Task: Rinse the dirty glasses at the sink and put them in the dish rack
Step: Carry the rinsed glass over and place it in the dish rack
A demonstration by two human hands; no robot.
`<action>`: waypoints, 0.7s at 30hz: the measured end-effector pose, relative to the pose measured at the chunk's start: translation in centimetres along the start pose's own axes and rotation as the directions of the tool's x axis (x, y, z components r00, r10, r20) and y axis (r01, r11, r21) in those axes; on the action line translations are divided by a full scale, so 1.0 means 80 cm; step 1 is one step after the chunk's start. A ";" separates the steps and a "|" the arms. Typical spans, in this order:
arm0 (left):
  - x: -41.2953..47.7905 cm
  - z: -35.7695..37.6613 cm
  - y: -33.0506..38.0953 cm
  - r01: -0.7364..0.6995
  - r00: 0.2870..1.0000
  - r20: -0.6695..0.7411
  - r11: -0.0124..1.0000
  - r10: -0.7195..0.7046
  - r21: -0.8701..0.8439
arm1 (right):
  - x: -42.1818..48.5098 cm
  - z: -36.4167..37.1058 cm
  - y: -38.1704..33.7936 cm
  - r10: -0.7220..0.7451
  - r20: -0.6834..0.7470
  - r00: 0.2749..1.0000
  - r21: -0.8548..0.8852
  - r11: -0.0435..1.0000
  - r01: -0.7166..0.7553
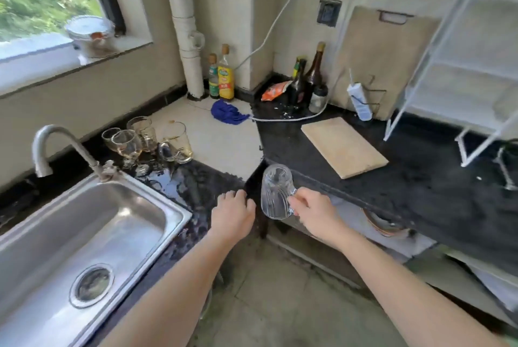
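- Right hand (314, 209) pinches the handle of a clear glass mug (276, 192). The mug is in the air over the near edge of the table (420, 184), tipped, mouth down as far as I can tell.
- Left hand (234, 215) holds nothing, fingers loosely curled at the table edge just left of the mug. Can't tell whether it touches.
- The mug is right of the sink (120, 206) and well apart from the rack (471, 74) at far right. It looks clean, so my read is rinsed and on its way to the rack.
- No water visible at the faucet (53, 142).
- Left to do: a bunch of glasses (145, 139) stands on the table far left behind the faucet, about five, some with yellowish dregs. These look unrinsed.
- I can make out no glass on the rack shelves, though they are blurred.
- A stemmed glass (506, 167) stands by the rack's foot at the right edge. It may be one already done, can't tell.
- Judgement: early in the task, with one mug in transit and most glasses still waiting.
- Writing: the yellow bottle (226, 80) in the far corner has a label, too blurred to read.
- The orange packet (274, 90) and the white carton (360, 102) are unreadable too. No brand legible anywhere.
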State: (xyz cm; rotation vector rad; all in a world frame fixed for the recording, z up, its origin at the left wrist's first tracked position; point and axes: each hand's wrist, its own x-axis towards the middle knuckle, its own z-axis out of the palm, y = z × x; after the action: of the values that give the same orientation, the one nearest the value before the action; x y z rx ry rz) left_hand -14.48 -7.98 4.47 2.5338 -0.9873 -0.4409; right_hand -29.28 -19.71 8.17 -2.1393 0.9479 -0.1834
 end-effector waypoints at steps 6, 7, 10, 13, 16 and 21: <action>0.009 0.091 0.165 -0.242 0.958 0.161 0.970 0.238 0.003 | -0.060 -0.117 0.128 0.152 -0.144 0.978 -0.066 0.984 -0.163; 0.007 0.109 0.197 -0.272 0.945 0.191 0.962 0.267 0.002 | -0.071 -0.138 0.152 0.174 -0.166 0.971 -0.067 0.980 -0.187; -0.006 0.156 0.289 -0.343 0.907 0.254 0.939 0.335 -0.014 | -0.101 -0.196 0.220 0.240 -0.215 0.947 -0.039 0.967 -0.254; -0.016 0.202 0.372 -0.410 0.870 0.291 0.912 0.399 -0.026 | -0.127 -0.248 0.281 0.297 -0.299 0.907 -0.001 0.950 -0.311; -0.029 0.240 0.443 -0.453 0.836 0.329 0.891 0.440 -0.039 | -0.156 -0.294 0.339 0.370 -0.365 0.854 0.036 0.923 -0.384; -0.047 0.300 0.547 -0.559 0.756 0.410 0.829 0.510 -0.001 | -0.200 -0.361 0.419 0.473 -0.452 0.756 0.129 0.874 -0.469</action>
State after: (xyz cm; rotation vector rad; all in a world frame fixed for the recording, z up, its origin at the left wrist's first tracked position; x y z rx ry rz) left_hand -52.33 -40.72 4.04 2.1397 -1.8779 -0.7442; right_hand -71.60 -40.24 7.15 -1.7977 1.7412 -0.4670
